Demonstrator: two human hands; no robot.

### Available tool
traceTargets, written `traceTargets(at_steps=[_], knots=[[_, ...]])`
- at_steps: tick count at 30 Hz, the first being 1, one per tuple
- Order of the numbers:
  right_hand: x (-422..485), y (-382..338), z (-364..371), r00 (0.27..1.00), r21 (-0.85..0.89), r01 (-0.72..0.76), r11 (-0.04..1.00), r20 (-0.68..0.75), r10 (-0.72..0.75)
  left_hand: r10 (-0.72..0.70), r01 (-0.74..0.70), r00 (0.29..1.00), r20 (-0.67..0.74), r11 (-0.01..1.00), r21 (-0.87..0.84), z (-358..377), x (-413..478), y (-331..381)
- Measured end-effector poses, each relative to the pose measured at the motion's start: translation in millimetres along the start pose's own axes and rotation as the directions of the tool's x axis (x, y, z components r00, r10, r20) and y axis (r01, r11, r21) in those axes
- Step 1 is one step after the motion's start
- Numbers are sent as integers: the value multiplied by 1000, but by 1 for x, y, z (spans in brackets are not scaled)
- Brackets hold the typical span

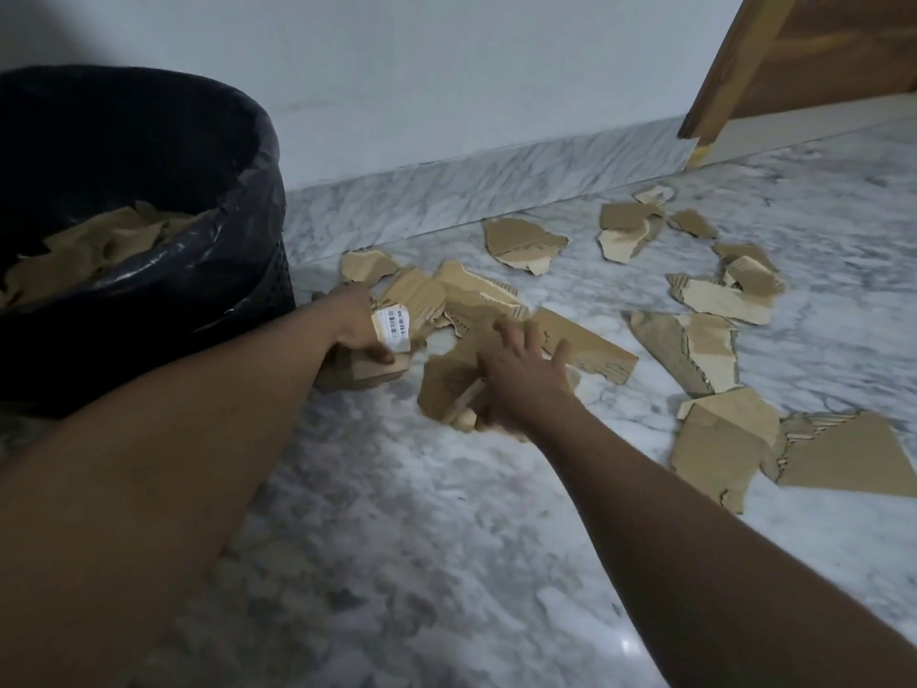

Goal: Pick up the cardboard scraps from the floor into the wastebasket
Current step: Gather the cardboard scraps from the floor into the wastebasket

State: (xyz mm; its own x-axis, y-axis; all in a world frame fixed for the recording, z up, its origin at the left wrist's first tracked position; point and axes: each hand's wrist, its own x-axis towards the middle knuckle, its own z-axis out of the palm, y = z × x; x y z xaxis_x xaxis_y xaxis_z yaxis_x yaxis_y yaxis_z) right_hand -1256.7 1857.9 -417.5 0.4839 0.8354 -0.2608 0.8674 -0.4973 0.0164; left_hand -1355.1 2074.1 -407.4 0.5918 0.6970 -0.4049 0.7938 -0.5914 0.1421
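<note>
Torn brown cardboard scraps [704, 350] lie scattered over the marble floor, from the middle to the right. A black wastebasket [149, 270] with a black plastic liner stands at the left and holds several scraps. My left hand [357, 330] grips a small stack of scraps next to the basket; the top piece carries a white barcode label [392, 330]. My right hand [521, 379] rests fingers spread on a pile of scraps [446, 389] in the middle, its thumb curled around a piece at the pile's near edge.
A white wall with a marble skirting [496, 186] runs behind the scraps. A wooden door [804, 67] stands at the far right corner. Bare marble floor [397, 538] lies between me and the scraps.
</note>
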Motion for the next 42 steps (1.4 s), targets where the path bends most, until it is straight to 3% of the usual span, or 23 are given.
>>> traceTargets(at_steps=[3, 5, 10, 12, 15, 18, 21, 25, 27, 30, 33, 35, 37, 39, 42], knots=[[40, 1, -16, 985, -44, -1, 999, 170, 8, -17, 19, 999, -27, 996, 82, -1, 2, 0], [52, 0, -21, 978, -15, -14, 1000, 207, 17, -58, 60, 998, -19, 992, 111, 0, 5, -3], [35, -3, -13, 998, -109, 66, 992, 16, -65, -85, 79, 994, 76, 994, 74, -3, 10, -5], [29, -1, -10, 994, 1, 107, 994, -32, -107, -95, 87, 991, 94, 992, 87, -6, 10, -2], [34, 0, -19, 999, 236, 17, 972, -48, -6, -178, 171, 982, 59, 978, 118, -6, 5, 3], [53, -2, -31, 999, 283, -37, 958, -16, 44, -171, 171, 985, -14, 981, 97, -4, 0, 1], [67, -5, -34, 997, 249, -61, 967, 50, 50, -135, 137, 986, -97, 990, 20, 1, -3, -4], [52, -11, -25, 992, 66, -10, 998, -122, 18, -173, 155, 965, -197, 983, -104, 12, -3, 1], [47, -8, -20, 990, -25, 14, 1000, -138, -17, -164, 138, 962, -217, 982, -133, 13, 5, 6], [63, -6, -26, 998, -23, 29, 999, -58, -30, -87, 69, 983, -161, 991, -117, 4, 23, 15], [100, -11, -27, 983, 56, -1, 998, 183, -9, 29, -31, 999, -34, 999, -36, -6, 48, 16], [121, -12, -24, 935, 101, -74, 992, 352, 33, 23, -20, 999, 44, 998, -62, -8, 62, 11], [132, -9, -16, 930, 141, -118, 983, 363, 59, 4, 4, 997, 76, 993, -115, -10, 62, 10], [129, -7, -18, 948, 182, -110, 977, 314, 48, 25, -22, 998, 61, 998, -59, -14, 60, 13], [116, -7, -31, 963, 69, -2, 998, 270, -16, 77, -76, 997, -9, 995, 67, -19, 50, 23]])
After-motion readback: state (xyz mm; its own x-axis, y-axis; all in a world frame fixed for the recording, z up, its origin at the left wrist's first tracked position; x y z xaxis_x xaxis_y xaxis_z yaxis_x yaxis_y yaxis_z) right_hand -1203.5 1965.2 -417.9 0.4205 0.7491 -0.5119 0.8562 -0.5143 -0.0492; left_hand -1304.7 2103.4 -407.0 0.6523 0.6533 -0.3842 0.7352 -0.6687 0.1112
